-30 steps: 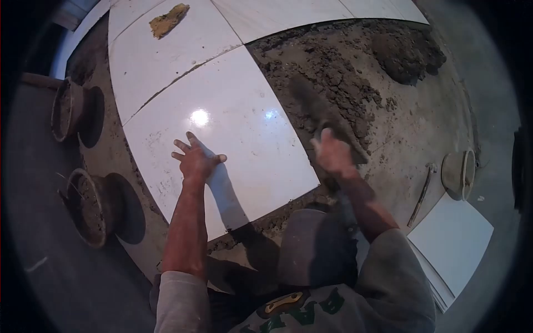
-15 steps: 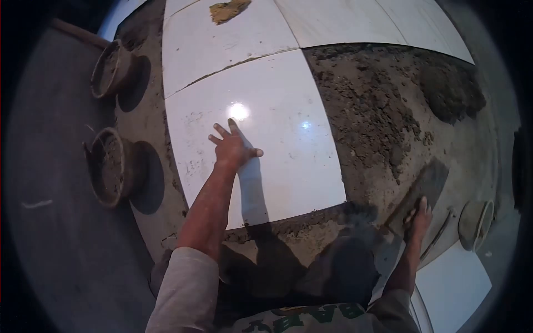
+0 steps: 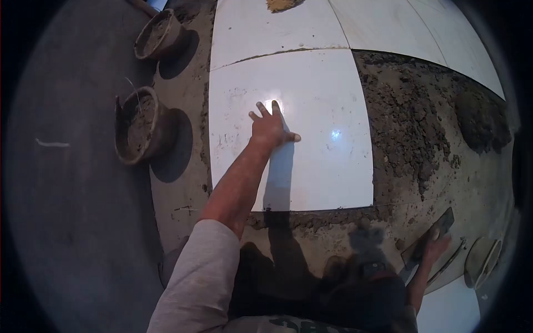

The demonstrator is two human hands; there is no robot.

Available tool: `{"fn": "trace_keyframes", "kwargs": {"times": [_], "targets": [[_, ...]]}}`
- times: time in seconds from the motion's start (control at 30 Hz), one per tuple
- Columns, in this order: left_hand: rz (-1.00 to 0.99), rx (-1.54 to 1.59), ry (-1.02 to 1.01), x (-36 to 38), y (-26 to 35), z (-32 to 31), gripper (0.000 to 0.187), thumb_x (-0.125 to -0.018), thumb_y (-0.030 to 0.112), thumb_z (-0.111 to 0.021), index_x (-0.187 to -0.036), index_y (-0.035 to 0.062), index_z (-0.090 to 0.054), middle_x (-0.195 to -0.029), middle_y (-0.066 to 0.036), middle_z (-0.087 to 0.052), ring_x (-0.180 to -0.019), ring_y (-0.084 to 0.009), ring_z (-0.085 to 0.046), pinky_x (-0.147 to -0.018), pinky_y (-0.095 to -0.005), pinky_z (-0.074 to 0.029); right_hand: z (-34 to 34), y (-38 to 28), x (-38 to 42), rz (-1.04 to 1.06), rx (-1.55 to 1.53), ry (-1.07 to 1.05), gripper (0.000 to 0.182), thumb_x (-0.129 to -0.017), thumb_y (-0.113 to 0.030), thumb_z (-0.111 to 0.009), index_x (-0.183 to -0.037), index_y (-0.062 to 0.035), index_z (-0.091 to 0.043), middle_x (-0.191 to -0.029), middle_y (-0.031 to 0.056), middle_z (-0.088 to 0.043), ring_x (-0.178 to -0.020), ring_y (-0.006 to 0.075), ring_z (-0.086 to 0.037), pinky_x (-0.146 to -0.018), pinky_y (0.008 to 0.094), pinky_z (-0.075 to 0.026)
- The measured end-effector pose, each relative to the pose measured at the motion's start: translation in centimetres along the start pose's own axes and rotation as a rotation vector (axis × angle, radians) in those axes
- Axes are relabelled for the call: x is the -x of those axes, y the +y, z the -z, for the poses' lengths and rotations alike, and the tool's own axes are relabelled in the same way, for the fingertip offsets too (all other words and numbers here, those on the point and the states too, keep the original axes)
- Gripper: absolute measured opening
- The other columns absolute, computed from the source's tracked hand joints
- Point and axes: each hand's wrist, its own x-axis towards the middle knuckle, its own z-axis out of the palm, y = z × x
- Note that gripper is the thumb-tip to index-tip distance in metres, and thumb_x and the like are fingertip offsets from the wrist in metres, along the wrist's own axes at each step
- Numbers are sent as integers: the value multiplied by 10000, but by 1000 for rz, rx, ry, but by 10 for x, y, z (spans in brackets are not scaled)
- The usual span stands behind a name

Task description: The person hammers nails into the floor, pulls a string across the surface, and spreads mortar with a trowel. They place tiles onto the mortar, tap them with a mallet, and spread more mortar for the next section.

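My left hand (image 3: 269,130) lies on a large white floor tile (image 3: 327,172), its fingers spread and thumb stretched out to the right. My right hand (image 3: 436,247), slightly blurred, is closed on a flat rectangular float (image 3: 413,252). That float is near the ground at the lower right, apart from the tile. Brown mortar (image 3: 402,111) covers the ground along the tile's right side, with a darker heap (image 3: 482,122) at its far right.
Two pans of mortar, one nearer (image 3: 145,130) and one farther (image 3: 158,36), stand on the left. Laid white tiles (image 3: 400,25) border the far side. A tilted pan (image 3: 482,261) and another white tile (image 3: 452,308) are at the lower right. A yellowish clump (image 3: 283,4) sits at the top.
My view has shifted, so the scene sits farther right. My right hand has brought the float nearer to me, off the mortar's edge. My left hand stays spread on the tile.
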Motion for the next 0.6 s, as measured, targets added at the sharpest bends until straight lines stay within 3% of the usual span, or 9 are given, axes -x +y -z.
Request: {"fn": "trace_keyframes", "kwargs": {"times": [0.03,0.1,0.13,0.17,0.2,0.3,0.4,0.47,0.6], "targets": [[-28,-2,10,-2,-4,-4,1248,-581,538,-828,-1494,79,-112,-1511,-314,-47,-1343,-586,-106,-1016,-479,-433,16,-33,-1,108,-29,9,551,-920,-322,-541,-1271,94,-454,-1308,312,-449,-1227,445,-432,-1011,488,-359],[-199,-87,-7,-20,-34,-2,1002,-650,635,-714,-1391,36,-406,-1365,-315,-411,-1232,-437,-463,-990,-420,-428,36,-94,-9,337,-141,-58,482,-929,-290,-535,-1270,45,-478,-1261,275,-497,-1211,424,-447,-1005,475,-366],[-340,-147,-166,-26,-44,17,808,-710,616,-675,-1242,16,-577,-1187,-247,-591,-1078,-368,-590,-935,-388,-461,-19,-89,-21,319,-98,136,418,-933,-272,-538,-1246,3,-508,-1218,253,-521,-1163,414,-482,-971,470,-388],[-408,48,-333,-27,-65,28,712,-780,596,-620,-1183,9,-624,-1098,-200,-645,-968,-337,-640,-922,-381,-472,19,-132,-10,414,-225,-31,417,-937,-278,-535,-1248,-1,-509,-1218,244,-525,-1154,407,-491,-963,462,-398],[-324,274,-414,-10,-84,37,690,-826,565,-591,-1248,19,-580,-1115,-188,-640,-884,-310,-663,-913,-374,-479,58,-186,4,504,-361,-202,415,-941,-283,-531,-1250,-6,-511,-1218,235,-529,-1146,400,-500,-955,454,-408],[-320,-177,42,31,-156,42,643,-832,501,-627,-1244,11,-569,-1136,-192,-638,-1002,-348,-627,-905,-385,-472,50,-246,23,654,-393,-219,418,-940,-293,-532,-1244,-7,-518,-1213,226,-535,-1126,391,-518,-940,449,-421],[-132,-160,-35,90,-203,58,573,-838,471,-626,-1150,-10,-619,-1055,-185,-668,-986,-342,-635,-875,-387,-475,40,-285,42,680,-343,-290,434,-935,-306,-532,-1246,-4,-521,-1221,229,-532,-1130,382,-520,-948,444,-419],[-132,173,248,118,-251,28,420,-848,419,-625,-1043,51,-678,-1010,-182,-670,-952,-319,-642,-831,-392,-487,18,-291,46,635,-267,-264,443,-918,-314,-546,-1233,-2,-538,-1205,230,-546,-1116,380,-533,-945,445,-425],[-17,317,415,147,-296,-52,408,-847,416,-629,-1000,42,-691,-941,-183,-679,-890,-332,-653,-785,-397,-491,21,-300,59,544,-309,-348,430,-895,-321,-558,-1177,1,-589,-1152,227,-586,-1087,372,-560,-939,437,-437]]}}
